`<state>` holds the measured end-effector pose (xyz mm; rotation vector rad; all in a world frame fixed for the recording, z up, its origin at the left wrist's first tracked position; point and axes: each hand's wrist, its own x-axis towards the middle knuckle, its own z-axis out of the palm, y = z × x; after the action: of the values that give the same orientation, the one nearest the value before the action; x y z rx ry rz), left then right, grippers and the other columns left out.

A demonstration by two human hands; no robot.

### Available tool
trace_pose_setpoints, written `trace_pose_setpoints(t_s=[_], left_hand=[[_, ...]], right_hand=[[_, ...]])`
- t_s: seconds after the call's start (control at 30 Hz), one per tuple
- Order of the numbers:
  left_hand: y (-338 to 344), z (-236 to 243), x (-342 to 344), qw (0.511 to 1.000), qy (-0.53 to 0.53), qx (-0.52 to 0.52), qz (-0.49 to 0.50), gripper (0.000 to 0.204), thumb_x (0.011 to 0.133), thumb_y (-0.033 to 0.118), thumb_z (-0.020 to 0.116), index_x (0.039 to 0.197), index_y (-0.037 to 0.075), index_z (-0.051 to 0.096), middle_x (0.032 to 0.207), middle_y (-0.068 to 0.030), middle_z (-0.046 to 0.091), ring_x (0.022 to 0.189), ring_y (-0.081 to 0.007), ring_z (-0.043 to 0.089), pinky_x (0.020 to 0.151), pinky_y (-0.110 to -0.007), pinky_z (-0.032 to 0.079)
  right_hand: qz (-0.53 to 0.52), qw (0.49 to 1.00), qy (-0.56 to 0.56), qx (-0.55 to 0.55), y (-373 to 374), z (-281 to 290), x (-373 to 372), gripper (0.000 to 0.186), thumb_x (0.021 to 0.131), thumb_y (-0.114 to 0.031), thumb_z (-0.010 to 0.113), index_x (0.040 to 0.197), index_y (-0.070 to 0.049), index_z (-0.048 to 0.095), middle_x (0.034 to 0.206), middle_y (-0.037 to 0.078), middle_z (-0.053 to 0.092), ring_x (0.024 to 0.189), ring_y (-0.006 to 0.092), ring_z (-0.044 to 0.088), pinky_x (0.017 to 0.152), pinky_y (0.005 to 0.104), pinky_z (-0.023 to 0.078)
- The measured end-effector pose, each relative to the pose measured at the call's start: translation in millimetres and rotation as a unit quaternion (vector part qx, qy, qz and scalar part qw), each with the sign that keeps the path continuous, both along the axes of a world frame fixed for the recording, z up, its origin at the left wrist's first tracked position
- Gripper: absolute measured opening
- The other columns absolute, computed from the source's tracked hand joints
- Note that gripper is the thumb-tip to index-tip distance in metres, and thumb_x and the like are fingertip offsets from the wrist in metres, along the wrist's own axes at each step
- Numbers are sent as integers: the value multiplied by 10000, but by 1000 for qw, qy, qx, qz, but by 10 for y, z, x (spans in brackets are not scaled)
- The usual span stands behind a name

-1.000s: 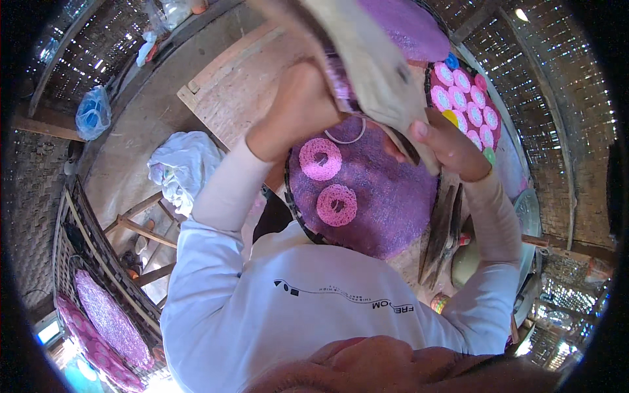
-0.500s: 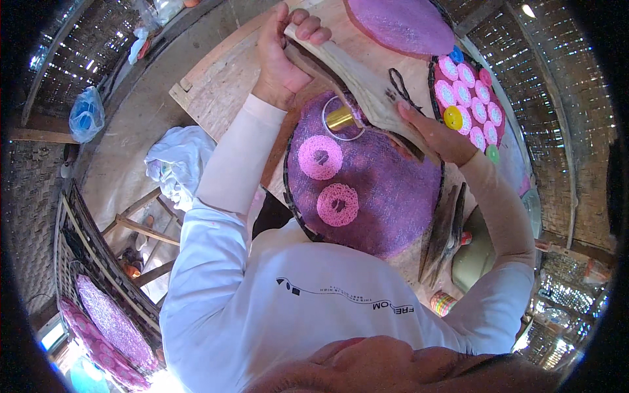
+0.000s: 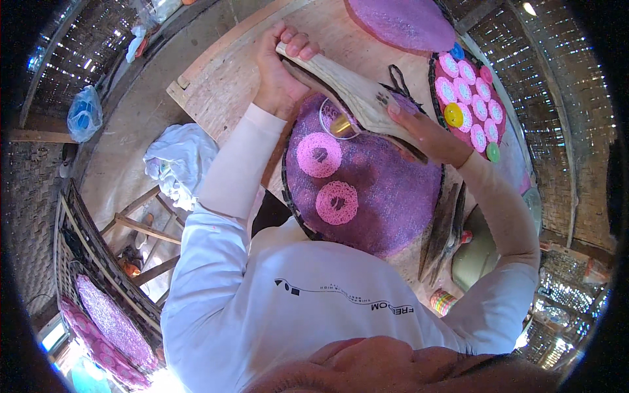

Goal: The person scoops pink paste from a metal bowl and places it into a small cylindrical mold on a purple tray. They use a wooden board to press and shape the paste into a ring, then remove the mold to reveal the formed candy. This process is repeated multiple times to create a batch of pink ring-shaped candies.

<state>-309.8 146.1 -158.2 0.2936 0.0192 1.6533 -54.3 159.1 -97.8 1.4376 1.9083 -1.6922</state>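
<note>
Both hands grip a pale wooden hand press (image 3: pixel 357 92) with two long arms, held slantwise above the round tray. My left hand (image 3: pixel 285 72) wraps round its far left end. At its near right end is my right hand (image 3: pixel 432 134), with the thumb on top and the other fingers mostly hidden beneath. From the press hangs a brass cylinder (image 3: pixel 341 126), over a thin pale ring (image 3: pixel 324 116). Below, a dark-rimmed tray carries a purple mesh sheet (image 3: pixel 386 203). Two lacy pink rounds, one farther (image 3: pixel 308 157) and one nearer (image 3: pixel 347 190), lie on it.
A tray of pink-and-white rounds (image 3: pixel 464 90) with coloured rings stands at right. Behind is another purple sheet (image 3: pixel 406 26). Dark wooden pieces (image 3: pixel 442 229), a greenish basin (image 3: pixel 473 259) and stacked coloured rings (image 3: pixel 443 302) lie near right. A white bag (image 3: pixel 177 160) sits left.
The press has shifted slightly left and toward me with both hands still on it. The brass cylinder tilts differently. The two pink rounds stay in place.
</note>
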Motion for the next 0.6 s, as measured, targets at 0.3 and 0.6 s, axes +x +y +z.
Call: trace_pose_setpoints(t_s=[0.3,0.6], left_hand=[[129,-74,124,999,-41,9,-1,291,834,262,486,578,193,366,471,71,334,475,-101,363,606,-282,354],[51,22,-290,997,41,57,25,328,859,299,452,566,201,339,450,84,330,454,-92,360,689,-289,374]], right_hand=[[51,971,-99,213,102,126,83,809,787,-707,378,698,71,582,525,97,478,539,214,517,584,353,420],[30,948,-98,303,104,-164,-202,838,703,-762,431,841,35,655,716,228,613,721,347,627,719,429,458]])
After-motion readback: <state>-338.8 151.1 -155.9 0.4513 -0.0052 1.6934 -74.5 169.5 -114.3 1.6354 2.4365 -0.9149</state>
